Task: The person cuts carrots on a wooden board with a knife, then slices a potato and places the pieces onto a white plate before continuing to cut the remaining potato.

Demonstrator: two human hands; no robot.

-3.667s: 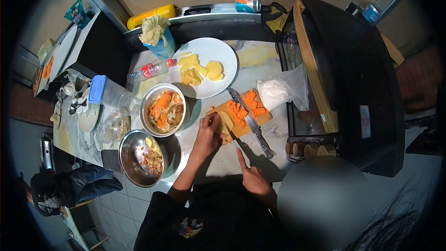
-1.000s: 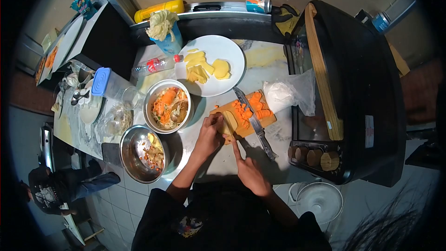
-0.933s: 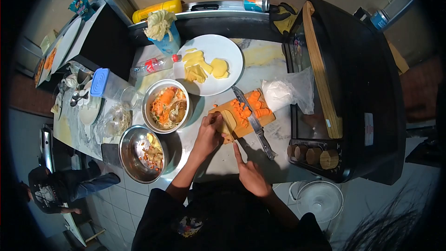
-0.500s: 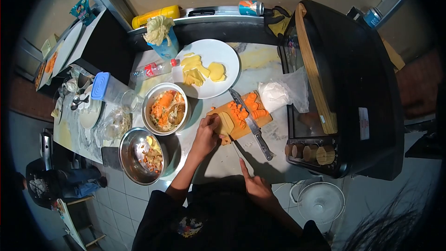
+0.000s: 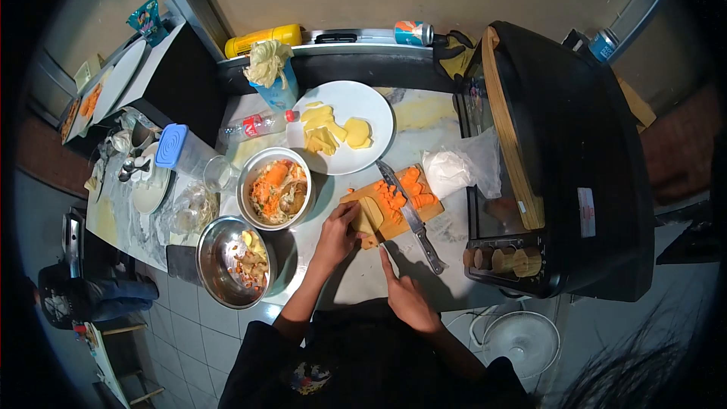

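My left hand (image 5: 338, 236) grips yellow potato slices (image 5: 369, 214) at the left side of a wooden cutting board (image 5: 433, 211). My right hand (image 5: 411, 301) is closed around a small knife (image 5: 380, 240), index finger stretched along it; its blade meets the near edge of the potato. Diced and sliced carrot (image 5: 411, 180) covers the right of the board. A larger knife (image 5: 413, 220) with a dark handle lies across the carrot, its handle over the board's edge. Beyond the board, a white plate (image 5: 371, 155) bears more potato slices (image 5: 321, 127).
Left of my hands stand a pot (image 5: 244, 201) of shredded vegetables and a steel bowl (image 5: 206, 261) of peelings. A bag of white powder (image 5: 447, 171) sits beside a black oven (image 5: 583, 159) on the right. A plastic bottle (image 5: 254, 126) lies behind the pot. Another person (image 5: 91, 295) is at far left.
The view has tilted, so the counter appears lower. My right hand has moved forward with the small knife, closer to the board. My left hand keeps its hold on the potato.
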